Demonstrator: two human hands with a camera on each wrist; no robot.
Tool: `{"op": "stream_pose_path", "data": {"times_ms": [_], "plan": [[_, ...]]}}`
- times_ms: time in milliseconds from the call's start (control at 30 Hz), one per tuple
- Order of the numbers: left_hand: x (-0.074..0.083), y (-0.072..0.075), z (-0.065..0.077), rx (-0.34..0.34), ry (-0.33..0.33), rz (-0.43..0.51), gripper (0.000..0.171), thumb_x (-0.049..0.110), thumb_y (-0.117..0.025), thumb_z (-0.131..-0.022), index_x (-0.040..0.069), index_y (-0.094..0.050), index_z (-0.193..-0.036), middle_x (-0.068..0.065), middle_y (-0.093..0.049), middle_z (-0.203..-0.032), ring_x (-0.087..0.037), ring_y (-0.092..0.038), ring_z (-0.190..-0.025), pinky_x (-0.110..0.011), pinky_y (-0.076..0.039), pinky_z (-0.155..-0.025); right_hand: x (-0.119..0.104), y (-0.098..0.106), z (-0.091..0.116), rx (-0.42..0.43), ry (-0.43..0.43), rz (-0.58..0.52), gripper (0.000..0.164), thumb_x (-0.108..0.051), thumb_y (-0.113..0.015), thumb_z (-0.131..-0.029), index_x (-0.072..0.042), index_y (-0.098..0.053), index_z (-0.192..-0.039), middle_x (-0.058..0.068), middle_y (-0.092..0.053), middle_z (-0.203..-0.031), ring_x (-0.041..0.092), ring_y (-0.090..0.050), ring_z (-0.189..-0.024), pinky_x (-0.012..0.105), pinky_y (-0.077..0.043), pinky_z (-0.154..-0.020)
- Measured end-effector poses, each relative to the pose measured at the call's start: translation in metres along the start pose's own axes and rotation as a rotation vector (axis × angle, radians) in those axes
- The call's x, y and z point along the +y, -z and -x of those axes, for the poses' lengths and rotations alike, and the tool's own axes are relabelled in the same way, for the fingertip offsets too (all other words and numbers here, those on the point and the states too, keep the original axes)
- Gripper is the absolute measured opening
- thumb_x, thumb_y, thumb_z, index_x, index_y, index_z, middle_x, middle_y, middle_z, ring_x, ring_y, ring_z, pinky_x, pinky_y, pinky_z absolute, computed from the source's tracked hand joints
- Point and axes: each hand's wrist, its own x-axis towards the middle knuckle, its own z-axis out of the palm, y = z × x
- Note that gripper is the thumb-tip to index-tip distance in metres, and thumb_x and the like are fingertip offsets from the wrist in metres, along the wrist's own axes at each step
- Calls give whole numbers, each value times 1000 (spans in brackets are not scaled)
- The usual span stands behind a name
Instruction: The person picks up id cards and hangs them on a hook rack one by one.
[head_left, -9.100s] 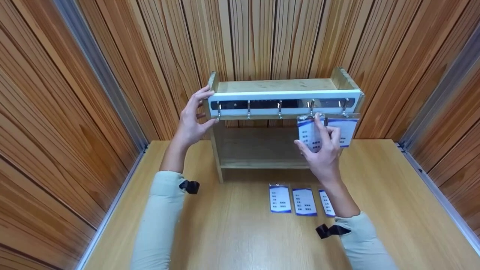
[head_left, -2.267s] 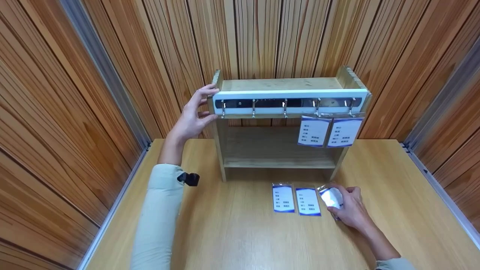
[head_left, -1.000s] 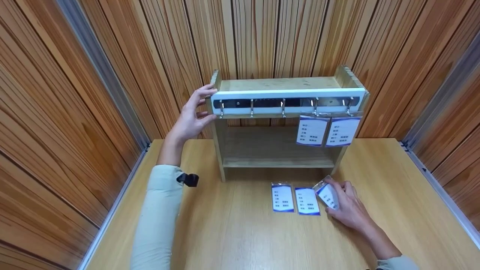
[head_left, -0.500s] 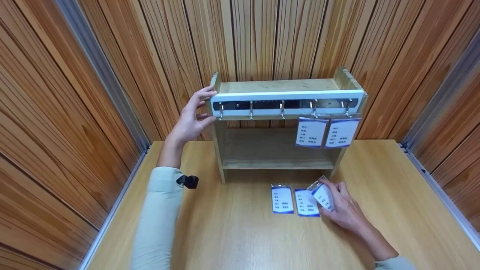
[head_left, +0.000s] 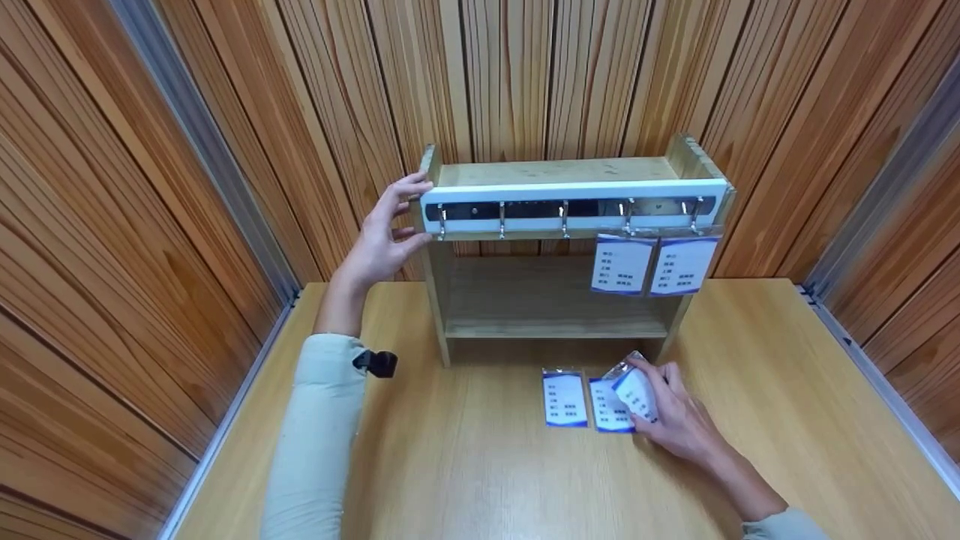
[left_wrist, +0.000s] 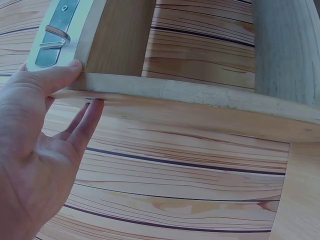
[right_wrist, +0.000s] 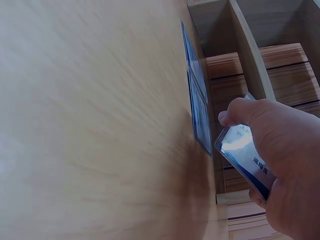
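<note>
Brown wood-panelled walls back a pale wooden shelf; the left hand grips its left end, likely steadying it; the right hand pinches a white-and-blue plastic-sleeved card.

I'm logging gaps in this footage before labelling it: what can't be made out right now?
Head view: the right part of the held card, hidden by the right hand.
Head view: the upper right of the lying card that it overlaps.
Head view: the print on the hanging cards, too small to read reliably.
Left wrist view: most of the hook rail, cut off by the top edge.
</note>
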Motion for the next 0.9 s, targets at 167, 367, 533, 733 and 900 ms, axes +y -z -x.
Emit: {"op": "stream_pose_path", "data": {"times_ms": [167,367,533,733,900], "plan": [[0,-1,1,0,-1,-8,65,-3,-71,-106,20,-49,-163,1,-30,-187,-45,-41,-164,-67,-49,-127,-6,-1,-1,-10,9,-14,93,-10,-91,-92,-18,-43,-171,12,-44,-128,24,-56,-106,21,-40,-76],[1,0,1,-1,-3,-5,66,-4,-71,-106,20,-48,-163,1,-29,-188,-46,-40,-165,-68,-48,-127,-13,-5,-1,18,47,-44,94,-9,-92,-91,-20,-44,-171,10,-45,-127,22,-56,-108,21,-44,-78],[1,0,0,-1,4,0,66,-3,-70,-106,19,-48,-164,1,-28,-188,-46,-39,-165,-68,-48,-128,-20,-10,-2,41,71,-60,93,-8,-93,-90,-18,-46,-170,10,-46,-126,21,-56,-106,19,-45,-76],[-1,0,1,0,-4,7,65,-5,-70,-106,17,-48,-163,-1,-29,-188,-47,-38,-165,-70,-47,-127,-28,-16,-5,52,88,-77,91,-9,-94,-89,-16,-48,-167,8,-46,-123,15,-53,-97,18,-43,-68],[-1,0,1,2,-12,6,64,-4,-70,-106,18,-49,-162,-1,-30,-187,-47,-39,-165,-71,-46,-128,-36,-19,-9,77,122,-94,89,-6,-93,-89,-14,-50,-166,8,-48,-123,14,-54,-98,18,-46,-71]]}}
